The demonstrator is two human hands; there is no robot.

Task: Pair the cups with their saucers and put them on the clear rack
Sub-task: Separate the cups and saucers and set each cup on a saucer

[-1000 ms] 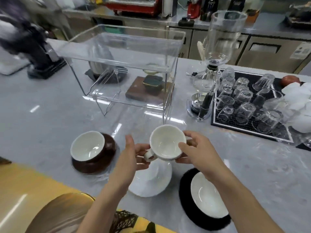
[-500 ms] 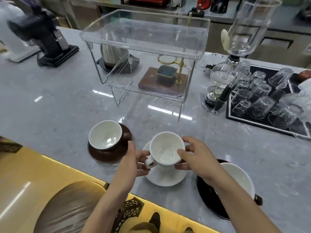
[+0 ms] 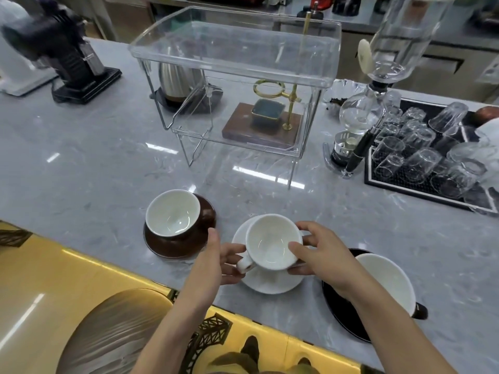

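A white cup [image 3: 271,242] rests on or just above a white saucer [image 3: 270,282] near the counter's front edge. My left hand [image 3: 218,259] pinches the cup's handle at its lower left. My right hand [image 3: 320,256] grips the cup's right rim and side. To the left, a brown cup [image 3: 175,213] with a white inside leans on a brown saucer [image 3: 172,245]. On the right a black cup [image 3: 388,282] with a white inside sits on a black saucer [image 3: 337,306], partly behind my right forearm. The clear rack [image 3: 237,47] stands behind, its top tray bare.
Under the rack sit a wooden pour-over stand [image 3: 263,128] and a metal kettle [image 3: 179,79]. A glass siphon brewer [image 3: 361,114] and a black mat of upturned glasses [image 3: 421,155] are at the right. A black grinder [image 3: 73,63] stands far left.
The white cup has come down from above the counter onto the white saucer, both hands still on it. The view has shifted, so the rack and cups sit further right in the frame.
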